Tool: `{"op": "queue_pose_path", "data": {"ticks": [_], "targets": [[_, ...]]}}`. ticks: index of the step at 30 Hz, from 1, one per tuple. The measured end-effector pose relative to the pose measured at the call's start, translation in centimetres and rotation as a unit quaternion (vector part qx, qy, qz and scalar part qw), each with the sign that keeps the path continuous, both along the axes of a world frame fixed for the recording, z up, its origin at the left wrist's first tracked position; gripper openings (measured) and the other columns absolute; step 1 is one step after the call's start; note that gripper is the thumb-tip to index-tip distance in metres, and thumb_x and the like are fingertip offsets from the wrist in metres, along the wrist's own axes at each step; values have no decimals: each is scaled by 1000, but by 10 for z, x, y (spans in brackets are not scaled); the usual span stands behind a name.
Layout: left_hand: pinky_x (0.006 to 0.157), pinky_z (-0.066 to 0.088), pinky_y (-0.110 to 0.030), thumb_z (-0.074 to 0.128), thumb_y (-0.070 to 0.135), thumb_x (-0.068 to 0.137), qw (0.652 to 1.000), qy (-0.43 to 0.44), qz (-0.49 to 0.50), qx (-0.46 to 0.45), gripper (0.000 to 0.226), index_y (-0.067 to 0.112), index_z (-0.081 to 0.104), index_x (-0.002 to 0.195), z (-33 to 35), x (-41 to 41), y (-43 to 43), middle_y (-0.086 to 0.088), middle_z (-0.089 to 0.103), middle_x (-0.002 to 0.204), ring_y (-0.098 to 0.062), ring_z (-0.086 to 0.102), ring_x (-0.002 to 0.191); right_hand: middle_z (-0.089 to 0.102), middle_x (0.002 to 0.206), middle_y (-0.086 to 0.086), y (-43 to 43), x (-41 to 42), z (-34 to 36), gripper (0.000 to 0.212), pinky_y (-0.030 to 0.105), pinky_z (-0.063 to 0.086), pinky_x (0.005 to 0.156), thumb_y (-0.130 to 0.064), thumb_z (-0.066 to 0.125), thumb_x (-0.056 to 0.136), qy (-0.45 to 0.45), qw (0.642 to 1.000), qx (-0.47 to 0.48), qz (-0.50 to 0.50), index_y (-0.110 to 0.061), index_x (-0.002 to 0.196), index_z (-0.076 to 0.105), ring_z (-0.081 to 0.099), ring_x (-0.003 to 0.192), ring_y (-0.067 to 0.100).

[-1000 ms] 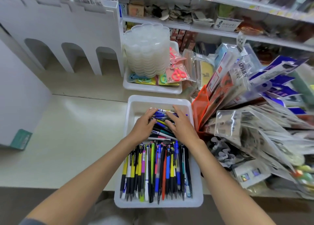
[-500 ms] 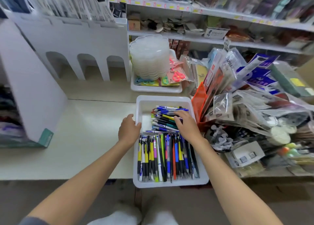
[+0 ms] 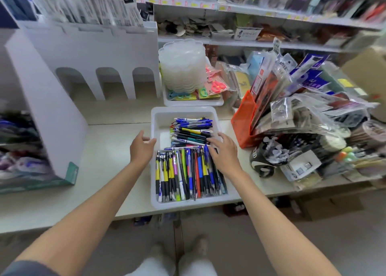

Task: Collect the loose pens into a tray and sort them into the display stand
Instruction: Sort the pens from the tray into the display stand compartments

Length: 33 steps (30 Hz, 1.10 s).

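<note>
The pens [image 3: 183,171] fill the white tray [image 3: 188,205], one row lengthwise in its near half and a bundle crosswise in its far half. The right hand [image 3: 224,153] lies with fingers spread flat on pens at the tray's right side, gripping nothing; the left hand [image 3: 142,148] hangs loosely parted just outside the tray's left rim, perhaps brushing it. The white display stand [image 3: 94,52] rises behind and left of the tray.
</note>
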<state>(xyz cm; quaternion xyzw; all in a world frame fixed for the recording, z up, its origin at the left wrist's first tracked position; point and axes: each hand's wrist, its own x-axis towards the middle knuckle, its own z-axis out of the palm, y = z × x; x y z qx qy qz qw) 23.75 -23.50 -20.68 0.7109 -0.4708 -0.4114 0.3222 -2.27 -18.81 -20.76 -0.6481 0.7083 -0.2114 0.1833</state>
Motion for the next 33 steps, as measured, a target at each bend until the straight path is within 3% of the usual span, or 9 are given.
{"op": "queue_pose_path", "data": {"ticks": [5, 7, 10, 13, 16, 19, 24, 29, 33], "targets": [[98, 47, -35, 60, 17, 99, 992, 109, 62, 29, 60, 11, 36, 153, -10, -16, 53, -10, 52, 144, -28, 56, 124, 24, 158, 11, 7, -2, -3, 60, 45, 24, 113, -32, 44, 103, 53, 995, 66, -59, -20, 156, 17, 24, 141, 31], [97, 47, -32, 63, 13, 97, 980, 150, 125, 27, 57, 11, 41, 150, -13, -21, 62, -10, 55, 142, -26, 58, 121, 29, 154, 14, 1, -10, -8, 61, 47, 29, 109, -34, 43, 103, 54, 986, 87, -129, -13, 155, 19, 28, 139, 33], [94, 48, -23, 68, 10, 93, 960, 200, 195, 22, 51, 9, 53, 141, -10, -22, 65, -10, 58, 139, -21, 61, 116, 59, 103, 13, -2, -20, -14, 23, 35, 43, 76, -26, 44, 103, -65, 987, 79, -128, -10, 111, 58, 55, 101, 30], [76, 49, -14, 71, 10, 90, 952, 215, 216, 13, 46, 7, 59, 134, -8, -20, 67, -7, 64, 131, -15, 62, 102, 52, 77, 1, 5, -16, -17, 15, 30, 36, 69, -16, 48, 101, -147, 981, 37, -125, -11, 91, 58, 50, 78, 19], [92, 54, -27, 74, 8, 87, 944, 218, 246, 4, 43, 6, 63, 129, -7, -12, 73, -8, 68, 124, -18, 66, 102, 38, 64, 2, 12, -8, -21, 32, 33, 26, 59, -16, 51, 98, -155, 981, 10, -117, -15, 68, 40, 35, 63, 16], [96, 55, -33, 77, 11, 85, 942, 215, 259, -7, 42, 7, 66, 125, -6, 8, 82, -7, 71, 118, -19, 69, 100, 38, 63, 5, 18, 8, -17, 35, 33, 25, 55, -18, 52, 98, -175, 980, 7, -90, -12, 66, 38, 33, 60, 16], [88, 52, -21, 74, 8, 86, 939, 199, 278, -39, 41, 5, 65, 126, 1, 60, 101, -8, 69, 120, -15, 66, 100, 56, 74, 11, 21, 61, -11, 30, 27, 40, 55, -22, 50, 99, -206, 978, 5, -41, 0, 79, 53, 51, 67, 19], [102, 48, -29, 72, 5, 88, 948, 153, 276, -47, 40, 4, 64, 127, 2, 118, 99, -12, 67, 125, -18, 64, 109, 64, 82, 10, 17, 118, -10, 26, 42, 55, 65, -26, 51, 99, -245, 969, 28, -31, -4, 89, 62, 64, 77, 23], [104, 48, -32, 68, 7, 92, 960, 125, 245, -51, 39, 4, 61, 131, 5, 136, 86, -11, 65, 129, -20, 63, 116, 65, 86, 5, 15, 143, -13, 19, 33, 56, 60, -22, 50, 101, -263, 962, 32, -61, -10, 93, 63, 66, 79, 16]]}}
